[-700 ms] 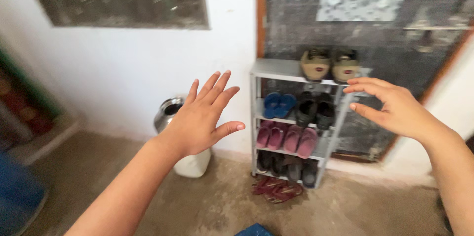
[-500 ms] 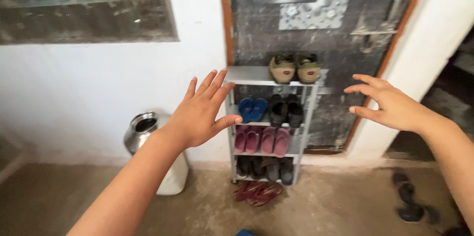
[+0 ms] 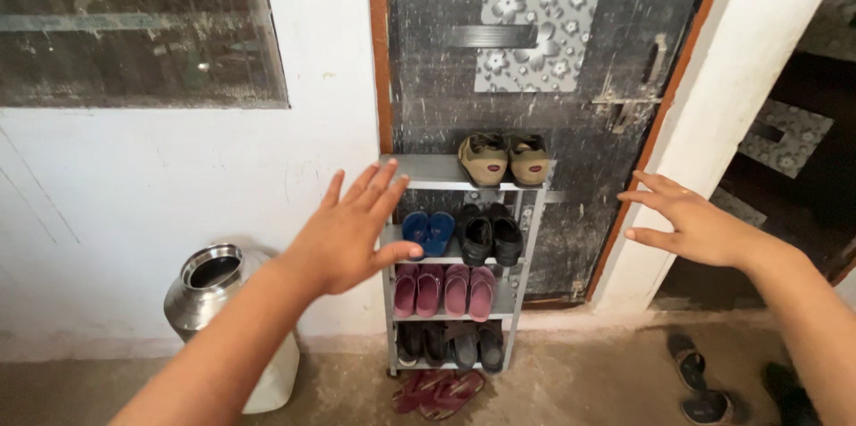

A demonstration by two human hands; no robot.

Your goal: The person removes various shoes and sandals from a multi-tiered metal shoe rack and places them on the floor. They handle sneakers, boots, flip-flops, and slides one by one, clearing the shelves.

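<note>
My left hand is stretched forward with fingers spread, empty, in front of the left edge of a grey shoe rack. My right hand is also held out, open and empty, to the right of the rack near the door frame. On the rack's top shelf sits a pair of tan shoes. Below are blue slippers and black shoes, then pink slippers, then dark footwear on the lowest shelf.
The rack stands against a dark metal door with a latch. A steel pot sits on a white container by the wall at left. Red sandals lie on the floor under the rack; dark sandals lie at right.
The view has swung right and closer to the rack, so the pot and rack shifted left. Both hands stay raised and open, now spread wider apart.
</note>
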